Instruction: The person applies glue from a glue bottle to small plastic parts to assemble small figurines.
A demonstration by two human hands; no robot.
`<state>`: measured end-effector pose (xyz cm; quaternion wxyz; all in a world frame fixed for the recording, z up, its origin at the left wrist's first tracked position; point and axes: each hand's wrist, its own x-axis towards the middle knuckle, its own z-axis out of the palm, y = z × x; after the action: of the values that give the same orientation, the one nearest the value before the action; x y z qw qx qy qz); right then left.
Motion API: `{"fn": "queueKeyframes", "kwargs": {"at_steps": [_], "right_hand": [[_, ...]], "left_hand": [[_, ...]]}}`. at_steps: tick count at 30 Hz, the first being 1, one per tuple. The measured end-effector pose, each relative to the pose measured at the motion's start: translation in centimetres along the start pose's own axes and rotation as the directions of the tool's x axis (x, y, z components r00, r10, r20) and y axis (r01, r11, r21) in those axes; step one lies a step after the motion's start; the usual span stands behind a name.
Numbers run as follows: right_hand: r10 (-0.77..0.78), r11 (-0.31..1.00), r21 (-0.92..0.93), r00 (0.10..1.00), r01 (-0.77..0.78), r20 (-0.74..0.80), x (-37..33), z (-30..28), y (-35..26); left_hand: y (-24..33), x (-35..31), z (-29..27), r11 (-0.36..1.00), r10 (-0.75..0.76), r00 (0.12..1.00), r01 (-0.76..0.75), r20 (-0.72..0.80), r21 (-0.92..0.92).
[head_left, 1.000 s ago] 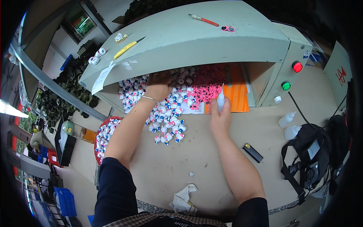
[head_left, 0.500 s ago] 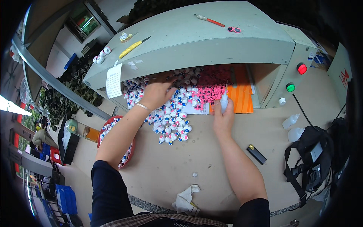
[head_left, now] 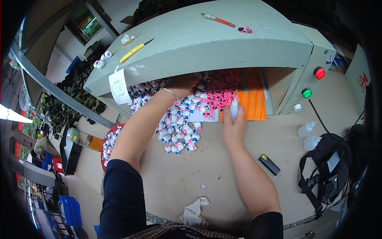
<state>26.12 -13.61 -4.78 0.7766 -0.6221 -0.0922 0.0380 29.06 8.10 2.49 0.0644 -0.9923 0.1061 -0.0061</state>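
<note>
left hand: the left hand [head_left: 185,84] is at the centre of the frame, under the lip of the pale green cabinet [head_left: 199,47], among small white figures [head_left: 178,129]; its fingers are in shadow, so i cannot tell whether they are open or closed on anything.
right hand: the right hand [head_left: 234,125], right of centre, is closed around a small white bottle [head_left: 234,110], its thin tip pointing up the frame.
white figures: heaped from under the cabinet down to mid-frame, with blue and pink details.
pink pieces: a pile of small pink pieces [head_left: 220,99] between the figures and the orange sheet [head_left: 256,105].
cabinet top: yellow-handled knife [head_left: 132,53] at upper left, red-handled tool [head_left: 219,20] and pink glasses-shaped piece [head_left: 245,30] at upper right.
bowl: red bowl [head_left: 103,162] of similar figures, left of the left forearm.
right of frame: black lighter [head_left: 269,165], black bag [head_left: 332,159].
lower centre: white cloth [head_left: 194,211].
</note>
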Motion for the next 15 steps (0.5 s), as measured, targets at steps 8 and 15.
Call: {"fn": "queueKeyframes", "kwargs": {"at_steps": [8,15], "right_hand": [[-0.015,1.0,-0.022,1.0,0.015,-0.023,0.1,-0.1,0.2],[-0.02,1.0,-0.009,1.0,0.02,-0.006,0.1,-0.1,0.0]], "left_hand": [[-0.7,-1.3,-0.1,0.961,-0.199,0.979,0.189,-0.033,-0.2],[0.3,-3.3,-2.1,0.198,-0.43,0.874,0.334,0.224,-0.921]]}}
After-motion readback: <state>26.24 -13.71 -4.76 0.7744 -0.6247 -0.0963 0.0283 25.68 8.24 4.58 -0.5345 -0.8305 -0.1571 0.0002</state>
